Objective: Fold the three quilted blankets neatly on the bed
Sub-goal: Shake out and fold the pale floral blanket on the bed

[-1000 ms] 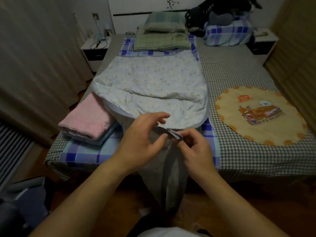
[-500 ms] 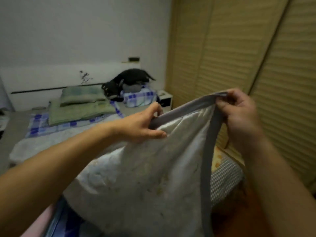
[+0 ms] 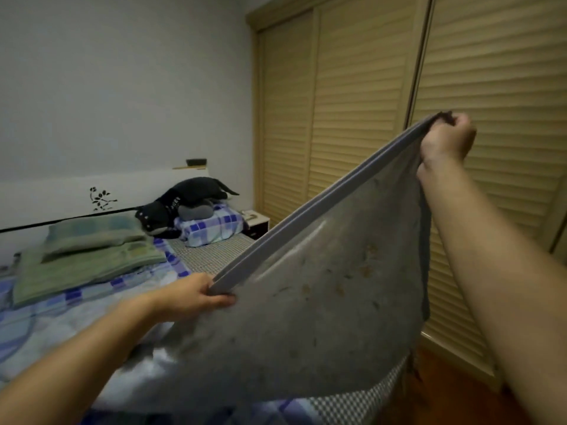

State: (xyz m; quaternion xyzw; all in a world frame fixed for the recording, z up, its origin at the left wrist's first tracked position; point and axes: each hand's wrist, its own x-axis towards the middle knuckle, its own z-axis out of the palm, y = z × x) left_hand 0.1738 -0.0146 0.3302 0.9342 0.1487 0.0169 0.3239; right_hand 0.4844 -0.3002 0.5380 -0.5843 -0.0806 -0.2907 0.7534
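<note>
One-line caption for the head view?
Left hand and raised right hand grip the quilted blanket edge, stretching it above the bed.

Your left arm reaches in from the near left, forearm bare, rising toward the middle; your left hand [image 3: 196, 297] sits low, fingers curled under and thumb on top, pinching the grey-bound edge of the pale quilted blanket [image 3: 306, 317]. Your right arm comes up steeply from the near right, wrist bent, and your right hand [image 3: 445, 139] is raised high and far to the right, closed in a fist round the same grey edge at its corner. The two hands are well apart, the edge stretched taut between them
</note>
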